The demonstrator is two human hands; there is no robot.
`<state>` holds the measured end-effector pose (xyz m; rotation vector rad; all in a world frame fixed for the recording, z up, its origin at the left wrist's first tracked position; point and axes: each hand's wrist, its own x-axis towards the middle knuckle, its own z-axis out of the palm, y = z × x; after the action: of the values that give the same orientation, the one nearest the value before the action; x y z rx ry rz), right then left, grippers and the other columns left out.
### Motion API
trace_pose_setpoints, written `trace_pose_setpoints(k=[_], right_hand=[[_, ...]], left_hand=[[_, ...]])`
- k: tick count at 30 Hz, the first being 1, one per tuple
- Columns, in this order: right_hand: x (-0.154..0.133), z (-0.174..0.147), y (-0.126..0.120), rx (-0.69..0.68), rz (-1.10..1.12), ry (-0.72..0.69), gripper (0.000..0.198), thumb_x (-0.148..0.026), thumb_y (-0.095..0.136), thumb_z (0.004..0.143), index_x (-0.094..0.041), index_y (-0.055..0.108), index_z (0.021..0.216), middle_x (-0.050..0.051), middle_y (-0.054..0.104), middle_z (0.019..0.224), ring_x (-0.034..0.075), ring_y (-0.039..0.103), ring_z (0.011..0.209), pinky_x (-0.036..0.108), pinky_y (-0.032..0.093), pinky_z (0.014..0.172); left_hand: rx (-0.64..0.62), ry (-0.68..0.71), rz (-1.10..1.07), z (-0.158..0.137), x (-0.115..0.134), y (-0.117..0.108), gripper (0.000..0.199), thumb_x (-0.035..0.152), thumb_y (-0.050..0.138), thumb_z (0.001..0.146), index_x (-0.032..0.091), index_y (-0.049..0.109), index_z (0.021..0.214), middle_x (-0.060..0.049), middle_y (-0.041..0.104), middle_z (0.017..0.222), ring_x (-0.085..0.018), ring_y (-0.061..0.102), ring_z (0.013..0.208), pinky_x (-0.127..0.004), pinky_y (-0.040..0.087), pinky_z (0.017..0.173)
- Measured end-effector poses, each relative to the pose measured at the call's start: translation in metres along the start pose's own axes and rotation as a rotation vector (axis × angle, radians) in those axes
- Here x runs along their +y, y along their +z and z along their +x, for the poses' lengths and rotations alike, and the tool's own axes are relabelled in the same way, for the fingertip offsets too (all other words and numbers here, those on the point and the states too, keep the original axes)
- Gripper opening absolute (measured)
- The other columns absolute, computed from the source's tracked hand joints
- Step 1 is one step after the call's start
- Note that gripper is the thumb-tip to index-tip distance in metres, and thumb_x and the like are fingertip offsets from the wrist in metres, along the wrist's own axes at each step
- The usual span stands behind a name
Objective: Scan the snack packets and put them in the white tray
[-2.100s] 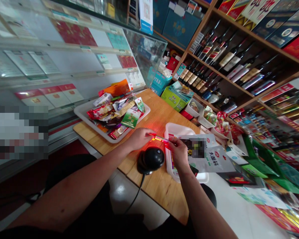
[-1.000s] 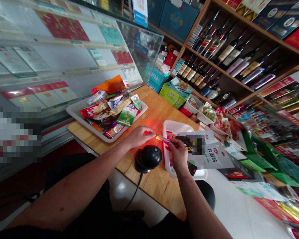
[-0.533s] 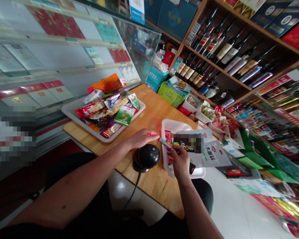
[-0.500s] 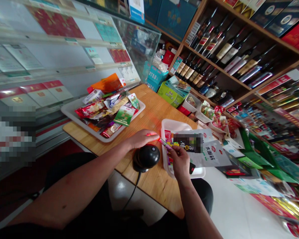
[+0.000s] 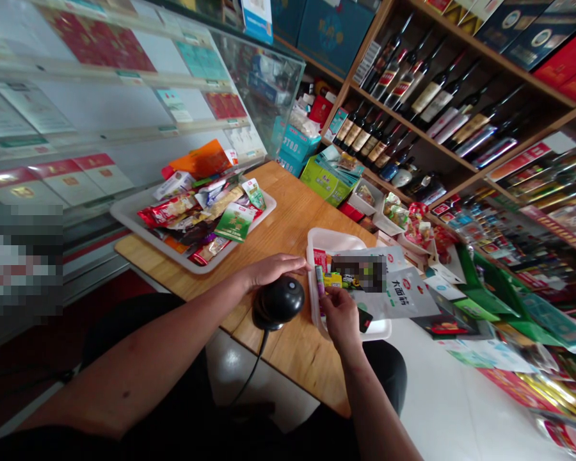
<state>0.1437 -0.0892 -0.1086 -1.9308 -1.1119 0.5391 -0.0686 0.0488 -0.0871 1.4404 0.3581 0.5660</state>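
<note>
Two hands, one stick

Pinched between thumb and forefinger, the stick (image 5: 319, 280) sits at the tips of the right hand (image 5: 342, 320). It points away from those fingers, its far end above the left side of the small tray (image 5: 338, 238); whether it touches what lies beneath cannot be told. The left hand (image 5: 271, 270) is released, its fingers stretched out together towards the small tray, their tips just beside its rim.

Directly on the near side of the left fingers stands the scanner (image 5: 282, 301), black and rounded; the view does not settle whether hand and scanner touch. Its cord (image 5: 256, 368) drops over the near edge of the table (image 5: 288, 205), well below both sets of fingers.

Just past the right fingertips, in the small tray, lie a yellow packet (image 5: 333, 280) and, farther off, a red packet (image 5: 319, 257). Grey packets (image 5: 422, 302) reach out over the tray's rim to the right of the same fingers.

Beyond the left fingers and to their left is the large tray (image 5: 125, 221), heaped with snacks, a green packet (image 5: 235, 222) on the side nearest the hand and an orange packet (image 5: 199, 160) at the far side. Well beyond the right fingers, bottles (image 5: 427, 96) line a wooden shelf.
</note>
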Motion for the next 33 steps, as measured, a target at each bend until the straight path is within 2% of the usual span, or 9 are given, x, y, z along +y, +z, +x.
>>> trace_pose_setpoints(k=[5, 9, 11, 16, 19, 21, 26, 30, 33], right_hand=[[-0.009, -0.001, 0.0, 0.028, -0.096, -0.028, 0.032, -0.041, 0.066, 0.081, -0.02, 0.074, 0.103, 0.006, 0.075, 0.095, 0.025, 0.069, 0.087, 0.035, 0.052, 0.079], [-0.022, 0.003, 0.0, 0.045, -0.022, -0.044, 0.034, -0.044, 0.068, 0.082, -0.019, 0.074, 0.104, 0.006, 0.074, 0.092, 0.023, 0.069, 0.083, 0.035, 0.052, 0.079], [-0.034, 0.007, 0.001, 0.062, -0.003, -0.078, 0.034, -0.044, 0.069, 0.082, -0.018, 0.074, 0.104, 0.006, 0.074, 0.091, 0.023, 0.069, 0.082, 0.035, 0.053, 0.079], [-0.068, 0.023, 0.007, 0.048, 0.044, -0.19, 0.029, -0.038, 0.069, 0.083, -0.018, 0.074, 0.103, 0.006, 0.074, 0.096, 0.022, 0.069, 0.084, 0.035, 0.053, 0.081], [-0.081, 0.033, 0.017, -0.033, 0.097, -0.23, 0.028, -0.037, 0.069, 0.083, -0.017, 0.074, 0.103, 0.006, 0.074, 0.095, 0.02, 0.069, 0.082, 0.035, 0.054, 0.081], [-0.085, 0.039, 0.026, -0.1, 0.127, -0.226, 0.029, -0.037, 0.069, 0.083, -0.016, 0.074, 0.103, 0.006, 0.074, 0.093, 0.02, 0.069, 0.081, 0.034, 0.054, 0.08], [-0.087, 0.052, 0.046, -0.279, 0.229, -0.188, 0.035, -0.04, 0.072, 0.081, -0.013, 0.07, 0.104, 0.006, 0.072, 0.084, 0.02, 0.07, 0.076, 0.033, 0.055, 0.074], [-0.097, 0.057, 0.055, -0.394, 0.222, -0.185, 0.035, -0.041, 0.071, 0.082, -0.013, 0.069, 0.104, 0.006, 0.071, 0.079, 0.019, 0.068, 0.072, 0.032, 0.054, 0.069], [-0.111, 0.058, 0.059, -0.414, 0.126, -0.235, 0.031, -0.038, 0.07, 0.083, -0.015, 0.072, 0.103, 0.008, 0.073, 0.089, 0.019, 0.07, 0.082, 0.033, 0.054, 0.077]], left_hand=[[0.077, -0.019, 0.122, -0.007, 0.009, -0.003, 0.052, 0.06, 0.051, 0.099, 0.017, 0.074, 0.116, -0.007, 0.071, 0.123, -0.025, 0.064, 0.117, -0.037, 0.044, 0.106], [0.121, 0.02, 0.186, -0.018, 0.019, -0.006, 0.051, 0.058, 0.051, 0.098, 0.015, 0.072, 0.116, -0.009, 0.072, 0.116, -0.024, 0.065, 0.108, -0.034, 0.049, 0.093], [0.244, 0.107, 0.298, -0.023, 0.022, -0.007, 0.043, 0.053, 0.055, 0.098, 0.015, 0.072, 0.109, -0.008, 0.073, 0.107, -0.021, 0.066, 0.099, -0.032, 0.049, 0.086], [0.644, 0.398, 0.609, -0.035, 0.026, -0.01, 0.025, 0.037, 0.058, 0.098, 0.017, 0.068, 0.086, -0.004, 0.07, 0.087, -0.017, 0.064, 0.082, -0.03, 0.047, 0.077], [0.806, 0.49, 0.763, -0.042, 0.024, -0.02, 0.022, 0.032, 0.056, 0.099, 0.017, 0.066, 0.086, -0.005, 0.068, 0.085, -0.018, 0.063, 0.082, -0.032, 0.048, 0.079], [0.895, 0.517, 0.852, -0.046, 0.022, -0.031, 0.018, 0.03, 0.056, 0.098, 0.017, 0.066, 0.092, -0.006, 0.069, 0.092, -0.02, 0.064, 0.09, -0.034, 0.049, 0.086], [1.096, 0.456, 1.055, -0.056, 0.023, -0.059, 0.015, 0.028, 0.059, 0.095, 0.018, 0.063, 0.104, -0.009, 0.068, 0.11, -0.025, 0.061, 0.108, -0.041, 0.045, 0.102], [1.182, 0.262, 1.183, -0.065, 0.024, -0.07, 0.028, 0.03, 0.061, 0.092, 0.018, 0.059, 0.117, -0.013, 0.063, 0.126, -0.03, 0.055, 0.122, -0.046, 0.04, 0.109], [1.191, 0.093, 1.25, -0.068, 0.022, -0.073, 0.037, 0.034, 0.063, 0.091, 0.017, 0.057, 0.123, -0.016, 0.061, 0.128, -0.034, 0.053, 0.122, -0.05, 0.039, 0.106]])
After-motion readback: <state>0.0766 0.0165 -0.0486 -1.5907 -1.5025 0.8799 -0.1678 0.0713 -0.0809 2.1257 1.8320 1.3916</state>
